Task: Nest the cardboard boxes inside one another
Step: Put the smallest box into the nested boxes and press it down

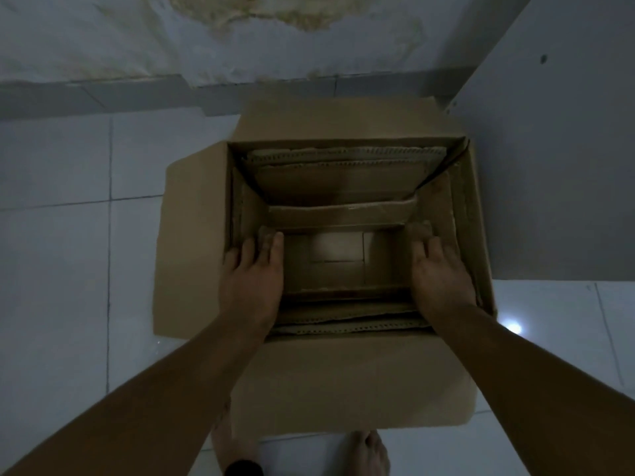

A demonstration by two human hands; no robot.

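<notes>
both hands, left hand point(252, 269) and right hand point(438, 269), are pressing spread flat on the inner box point(343, 218) walls. uneven pushing is risking it jamming crooked inside the outer box point(192, 235).

Pale square floor tiles point(68, 242) with thin dark grout lines cover the ground in dim light. Along the far edge runs a grey skirting band point(103, 94), and above it a whitish wall point(103, 36) carries a yellowish, irregular patch of stained or flaking surface point(275, 12) near the top. At the right, a plain grey panel point(556, 149) stands upright, with a small dark hole point(543, 58) in its face. A small bright spot of reflected light point(513, 327) lies on the tile at the right.
</notes>
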